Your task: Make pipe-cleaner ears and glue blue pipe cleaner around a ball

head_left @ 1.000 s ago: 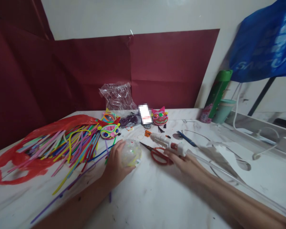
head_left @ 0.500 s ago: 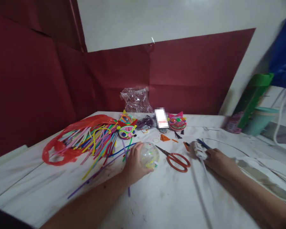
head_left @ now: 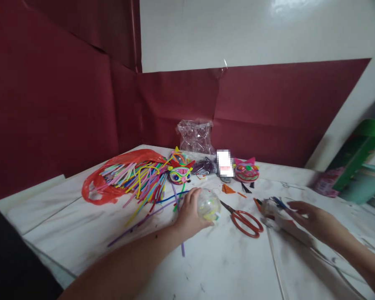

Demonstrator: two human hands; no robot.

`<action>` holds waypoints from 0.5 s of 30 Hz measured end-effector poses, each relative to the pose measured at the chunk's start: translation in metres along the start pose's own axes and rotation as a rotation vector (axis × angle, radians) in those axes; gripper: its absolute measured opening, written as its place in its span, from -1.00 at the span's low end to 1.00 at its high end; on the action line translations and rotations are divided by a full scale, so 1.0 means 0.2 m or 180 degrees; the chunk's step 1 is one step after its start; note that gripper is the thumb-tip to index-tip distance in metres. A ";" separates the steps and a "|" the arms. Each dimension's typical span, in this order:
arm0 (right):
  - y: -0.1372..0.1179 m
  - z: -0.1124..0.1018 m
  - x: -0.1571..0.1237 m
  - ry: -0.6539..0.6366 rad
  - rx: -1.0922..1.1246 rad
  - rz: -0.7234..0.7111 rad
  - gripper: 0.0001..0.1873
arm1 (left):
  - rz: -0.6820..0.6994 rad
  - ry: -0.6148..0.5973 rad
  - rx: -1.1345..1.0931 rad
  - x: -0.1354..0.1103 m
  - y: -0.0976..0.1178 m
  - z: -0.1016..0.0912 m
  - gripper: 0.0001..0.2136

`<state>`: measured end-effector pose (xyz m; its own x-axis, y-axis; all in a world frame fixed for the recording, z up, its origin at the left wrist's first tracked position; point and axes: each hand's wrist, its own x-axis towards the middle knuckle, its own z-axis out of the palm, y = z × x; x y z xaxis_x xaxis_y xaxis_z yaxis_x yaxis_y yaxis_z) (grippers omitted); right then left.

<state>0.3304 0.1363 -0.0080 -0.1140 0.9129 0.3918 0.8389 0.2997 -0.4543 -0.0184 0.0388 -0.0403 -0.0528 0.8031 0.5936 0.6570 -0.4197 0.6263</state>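
Observation:
My left hand (head_left: 192, 214) is closed round a clear ball (head_left: 208, 205) with yellow and other coloured bits on it, low over the table. Just right of the ball lie scissors (head_left: 243, 220) with orange-red handles, blades pointing at the ball. My right hand (head_left: 314, 221) is at the right, its fingers pointing left towards a blurred white object (head_left: 272, 213) with a cord. Blue sticks (head_left: 278, 203) lie by that object. Motion smears the right fingertips, so whether they grip anything is unclear. A purple pipe cleaner (head_left: 183, 249) lies under my left wrist.
A red plastic bag (head_left: 92, 185) with many coloured pipe cleaners (head_left: 143, 179) lies left. Two decorated animal heads, one yellow-eared (head_left: 179, 173) and one pink-eared (head_left: 247, 170), stand at the back near clear plastic wrapping (head_left: 195, 135). Orange scraps (head_left: 228, 189) lie before them.
The view has swung left, so things appear further right. My right hand has shifted off to the right of the white object, whose cord now runs rightwards. My left hand still holds the ball.

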 end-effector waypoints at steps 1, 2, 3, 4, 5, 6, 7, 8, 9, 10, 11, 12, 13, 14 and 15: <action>-0.08 -0.01 0.00 0.0022 0.0094 -0.0063 -0.80 | 0.0061 0.0047 -0.0057 0.00 0.02 0.00 -0.03; -0.16 -0.01 -0.01 -0.0067 0.0225 -0.0184 -0.75 | 0.0148 0.0114 -0.0125 0.00 0.03 -0.01 -0.02; -0.25 0.00 -0.01 -0.0135 0.0332 -0.0243 -0.72 | 0.0253 0.0191 -0.0205 0.01 0.05 -0.02 -0.01; -0.35 0.01 -0.03 -0.0121 0.0411 -0.0226 -0.69 | 0.0344 0.0286 -0.0302 0.02 0.07 -0.04 -0.01; -0.44 0.03 -0.04 -0.0209 0.0486 -0.0316 -0.67 | 0.0358 0.0436 -0.0412 0.04 0.08 -0.06 -0.01; -0.53 0.06 -0.06 -0.0298 0.0525 -0.0509 -0.67 | 0.0319 0.0572 -0.0524 0.06 0.09 -0.09 -0.03; -0.61 0.09 -0.08 -0.0376 0.0534 -0.0766 -0.70 | 0.0165 0.0775 -0.0634 0.09 0.08 -0.11 -0.07; -0.69 0.12 -0.11 -0.0499 0.0569 -0.1066 -0.72 | -0.0007 0.0964 -0.0706 0.12 0.06 -0.14 -0.11; -0.76 0.16 -0.13 -0.0698 0.0602 -0.1350 -0.73 | -0.0141 0.1129 -0.0733 0.15 0.04 -0.16 -0.14; -0.83 0.20 -0.16 -0.0910 0.0629 -0.1719 -0.73 | -0.0199 0.1272 -0.0704 0.17 0.01 -0.18 -0.15; -0.88 0.24 -0.18 -0.1045 0.0641 -0.2120 -0.73 | -0.0217 0.1361 -0.0663 0.19 -0.02 -0.19 -0.14; -0.93 0.28 -0.20 -0.1168 0.0575 -0.2475 -0.74 | -0.0230 0.1373 -0.0618 0.21 -0.04 -0.19 -0.13; -0.98 0.32 -0.23 -0.1300 0.0462 -0.2769 -0.74 | -0.0270 0.1356 -0.0572 0.21 -0.07 -0.19 -0.13; -1.02 0.36 -0.25 -0.1385 0.0351 -0.3023 -0.73 | -0.0321 0.1340 -0.0522 0.21 -0.08 -0.18 -0.12; -1.06 0.39 -0.27 -0.1447 0.0268 -0.3230 -0.72 | -0.0351 0.1316 -0.0480 0.21 -0.09 -0.17 -0.10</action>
<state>0.1169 0.0450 0.0042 -0.9249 0.2454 0.2905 0.2095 0.9664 -0.1492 -0.0586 0.0651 -0.0097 -0.4324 0.6228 0.6520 0.5154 -0.4226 0.7455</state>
